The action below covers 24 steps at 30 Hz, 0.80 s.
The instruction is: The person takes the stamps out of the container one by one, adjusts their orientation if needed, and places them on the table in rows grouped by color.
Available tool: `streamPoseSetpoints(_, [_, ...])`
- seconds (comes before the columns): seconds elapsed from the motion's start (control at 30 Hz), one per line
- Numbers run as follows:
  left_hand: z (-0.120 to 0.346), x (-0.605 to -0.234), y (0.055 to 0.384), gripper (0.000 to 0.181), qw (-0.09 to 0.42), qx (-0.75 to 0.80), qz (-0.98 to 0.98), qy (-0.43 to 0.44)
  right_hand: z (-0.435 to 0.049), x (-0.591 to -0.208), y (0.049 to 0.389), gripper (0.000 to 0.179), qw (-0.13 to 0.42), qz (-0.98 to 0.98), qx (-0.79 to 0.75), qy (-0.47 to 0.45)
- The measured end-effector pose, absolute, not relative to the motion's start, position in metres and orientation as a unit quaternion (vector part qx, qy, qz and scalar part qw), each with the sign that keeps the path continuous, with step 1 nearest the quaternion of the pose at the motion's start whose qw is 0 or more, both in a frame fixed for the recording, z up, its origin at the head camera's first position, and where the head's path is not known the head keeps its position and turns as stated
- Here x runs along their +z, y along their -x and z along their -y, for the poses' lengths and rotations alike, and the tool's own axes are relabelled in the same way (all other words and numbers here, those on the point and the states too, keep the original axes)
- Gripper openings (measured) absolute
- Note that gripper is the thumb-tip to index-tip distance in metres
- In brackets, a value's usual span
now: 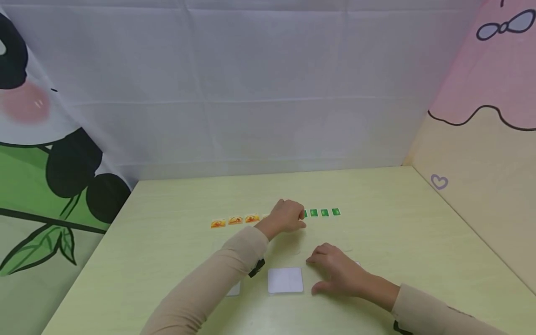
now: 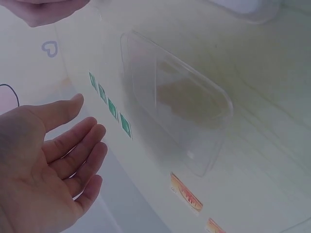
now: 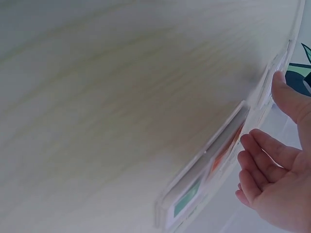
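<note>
My left hand (image 1: pixel 286 215) reaches over the row of small cards at the far side of the table. Its fingers are loosely bent with nothing in them, as the left wrist view of this hand (image 2: pixel 58 165) shows. Close by lies a clear, flat plastic case (image 2: pixel 180 97). Nearer to me, my right hand (image 1: pixel 337 270) hovers low beside a white rectangular piece (image 1: pixel 285 280), thumb apart from the fingers. In the right wrist view its relaxed fingers (image 3: pixel 265 160) hold nothing, next to a clear case (image 3: pixel 194 179) with green and orange pieces inside.
Small orange picture cards (image 1: pixel 235 220) line the left of the row, green ones (image 1: pixel 324 212) the right. Another white piece (image 1: pixel 234 289) shows partly behind the left sleeve. A white cloth (image 1: pixel 268 93) hangs behind the table, and printed panels (image 1: pixel 481 163) stand at the sides.
</note>
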<state>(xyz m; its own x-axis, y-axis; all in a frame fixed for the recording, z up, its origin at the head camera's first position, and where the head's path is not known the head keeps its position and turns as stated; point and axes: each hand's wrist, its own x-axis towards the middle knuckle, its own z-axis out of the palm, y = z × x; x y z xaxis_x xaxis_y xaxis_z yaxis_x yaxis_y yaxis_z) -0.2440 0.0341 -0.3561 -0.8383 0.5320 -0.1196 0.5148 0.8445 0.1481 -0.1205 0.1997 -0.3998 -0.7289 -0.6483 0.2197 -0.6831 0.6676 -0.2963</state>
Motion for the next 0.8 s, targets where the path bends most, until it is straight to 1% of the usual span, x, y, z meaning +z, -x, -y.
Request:
streamPoseSetpoints(0.23, [-0.037, -0.355, 0.239, 0.022, 0.071, 0.048, -0.955, -0.284, -0.203, -0.400, 0.121, 0.052, 0.039, 0.915, 0.186, -0.357])
streamPoseSetpoints(0.53, [-0.042, -0.355, 0.234, 0.022, 0.095, 0.059, -0.954, -0.280, -0.209, -0.401, 0.121, 0.054, 0.037, 0.916, 0.188, -0.353])
streamPoseSetpoints(0.57, [-0.042, -0.358, 0.235, 0.021, 0.087, 0.059, -0.952, -0.287, -0.210, -0.401, 0.121, 0.055, 0.037, 0.916, 0.187, -0.354])
streamPoseSetpoints(0.77, [-0.042, -0.358, 0.231, 0.023, 0.081, 0.054, -0.950, -0.296, -0.213, -0.401, 0.121, 0.055, 0.030, 0.917, 0.186, -0.351])
streamPoseSetpoints(0.8, [-0.043, -0.355, 0.228, 0.025, 0.087, 0.051, -0.951, -0.291, -0.214, -0.401, 0.121, 0.055, 0.029, 0.917, 0.186, -0.350])
